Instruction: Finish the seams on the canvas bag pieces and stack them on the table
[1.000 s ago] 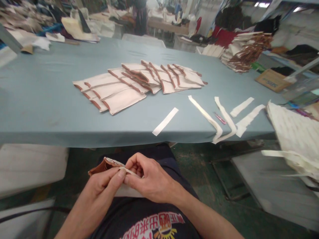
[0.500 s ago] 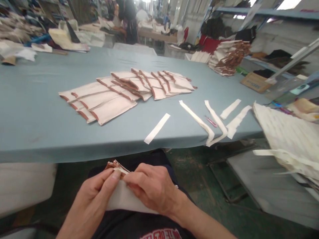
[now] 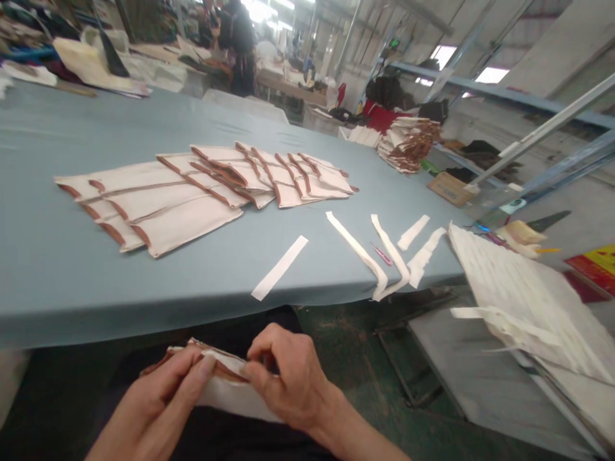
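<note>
Pouch (image 3: 231, 398) tight between left fingers (image 3: 198, 379) and right fingers (image 3: 263, 382), beside blue table (image 3: 192, 282), cluttered workshop (image 3: 312, 80) beyond.

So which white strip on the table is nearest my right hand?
The leftmost, a straight strip lying alone near the front edge of the table; the other strips are further right, with the pink tool among them.

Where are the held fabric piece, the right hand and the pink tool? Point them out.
Held fabric piece (image 3: 231, 398), head view: its pale lower panel.
Right hand (image 3: 296, 376), head view: back of the hand.
Pink tool (image 3: 382, 255), head view: its middle.
</note>
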The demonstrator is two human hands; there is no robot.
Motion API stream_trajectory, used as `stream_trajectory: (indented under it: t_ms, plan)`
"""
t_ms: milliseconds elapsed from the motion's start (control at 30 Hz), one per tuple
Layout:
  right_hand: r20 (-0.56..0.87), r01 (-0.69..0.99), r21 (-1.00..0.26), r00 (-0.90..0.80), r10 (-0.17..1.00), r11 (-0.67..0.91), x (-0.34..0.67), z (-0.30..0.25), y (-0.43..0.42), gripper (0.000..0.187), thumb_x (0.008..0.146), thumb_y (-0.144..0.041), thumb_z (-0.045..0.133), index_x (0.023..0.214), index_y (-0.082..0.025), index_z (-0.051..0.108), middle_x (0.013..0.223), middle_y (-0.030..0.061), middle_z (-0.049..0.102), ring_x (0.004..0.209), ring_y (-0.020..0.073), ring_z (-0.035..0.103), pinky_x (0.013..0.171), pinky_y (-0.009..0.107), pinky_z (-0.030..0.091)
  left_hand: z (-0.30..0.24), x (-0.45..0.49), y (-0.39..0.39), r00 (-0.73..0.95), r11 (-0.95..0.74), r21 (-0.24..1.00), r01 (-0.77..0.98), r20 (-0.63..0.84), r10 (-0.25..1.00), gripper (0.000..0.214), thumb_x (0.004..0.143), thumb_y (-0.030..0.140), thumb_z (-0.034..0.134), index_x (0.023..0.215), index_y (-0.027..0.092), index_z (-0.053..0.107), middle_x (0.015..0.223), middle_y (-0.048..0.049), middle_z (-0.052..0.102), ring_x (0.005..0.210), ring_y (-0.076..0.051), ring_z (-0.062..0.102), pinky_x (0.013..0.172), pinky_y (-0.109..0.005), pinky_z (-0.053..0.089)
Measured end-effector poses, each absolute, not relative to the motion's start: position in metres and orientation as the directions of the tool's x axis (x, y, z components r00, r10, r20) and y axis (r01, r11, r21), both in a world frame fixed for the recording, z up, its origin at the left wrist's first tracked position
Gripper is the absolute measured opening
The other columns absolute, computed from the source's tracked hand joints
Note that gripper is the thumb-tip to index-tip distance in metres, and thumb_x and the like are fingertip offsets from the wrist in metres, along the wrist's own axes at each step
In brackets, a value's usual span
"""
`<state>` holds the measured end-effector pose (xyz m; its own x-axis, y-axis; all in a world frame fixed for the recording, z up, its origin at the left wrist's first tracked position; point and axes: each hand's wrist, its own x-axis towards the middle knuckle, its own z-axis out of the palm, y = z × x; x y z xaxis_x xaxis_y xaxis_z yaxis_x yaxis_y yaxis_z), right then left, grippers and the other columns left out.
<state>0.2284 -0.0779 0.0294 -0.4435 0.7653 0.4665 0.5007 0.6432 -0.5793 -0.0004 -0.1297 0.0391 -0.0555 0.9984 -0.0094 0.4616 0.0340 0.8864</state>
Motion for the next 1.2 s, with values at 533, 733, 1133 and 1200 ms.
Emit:
stream_trajectory:
  t_ms: [533, 733, 1133, 1200]
  plan:
    - [0.277, 0.774, -0.407, -0.402, 0.873, 0.486, 0.232, -0.015, 0.028, 0.007, 0.103, -0.027, 0.076, 0.099, -0.021, 0.075, 0.109, 0.0099, 0.078, 0.103, 0.0256, 0.067, 0.096, 0.037, 0.049, 0.000, 0.013, -0.104, -0.157, 0.068, 0.712, 0.699, 0.059, 0.986, 0.042, 0.106, 0.048, 0.046, 0.077, 0.030, 0.071, 0.068, -0.0003, 0.080, 0.066, -0.023, 0.079, 0.063, -0.029, 0.051]
    - [0.146, 0.701, -0.652, -0.258, 0.955, 0.289, 0.238, 0.004, 0.042, 0.031, 0.107, -0.033, 0.060, 0.078, -0.022, 0.062, 0.078, -0.0006, 0.065, 0.080, 0.0183, 0.059, 0.077, 0.030, 0.042, 0.012, 0.015, -0.105, -0.172, 0.075, 0.666, 0.742, 0.081, 0.982, 0.037, 0.106, 0.046, 0.050, 0.081, 0.030, 0.073, 0.071, -0.0017, 0.083, 0.071, -0.025, 0.082, 0.063, -0.028, 0.051]
    - [-0.057, 0.174, -0.985, -0.343, 0.937, 0.004, 0.218, 0.059, 0.016, 0.043, 0.096, -0.061, 0.063, 0.083, -0.019, 0.065, 0.078, 0.0025, 0.070, 0.070, 0.0149, 0.063, 0.067, 0.026, 0.050, 0.028, 0.007, -0.100, -0.261, 0.165, 0.866, 0.471, -0.042, 0.965, 0.059, 0.094, 0.074, 0.067, 0.128, 0.026, 0.074, 0.090, -0.0033, 0.089, 0.081, -0.028, 0.086, 0.067, -0.029, 0.060]
    - [-0.063, 0.111, -0.994, -0.362, 0.930, -0.024, 0.215, 0.077, 0.001, 0.042, 0.095, -0.059, 0.068, 0.086, -0.018, 0.068, 0.075, 0.0013, 0.070, 0.068, 0.0138, 0.062, 0.065, 0.025, 0.050, 0.036, 0.010, -0.099, -0.240, 0.188, 0.914, 0.360, -0.104, 0.965, 0.077, 0.090, 0.081, 0.069, 0.141, 0.023, 0.072, 0.079, -0.0005, 0.084, 0.069, -0.026, 0.081, 0.061, -0.028, 0.059]
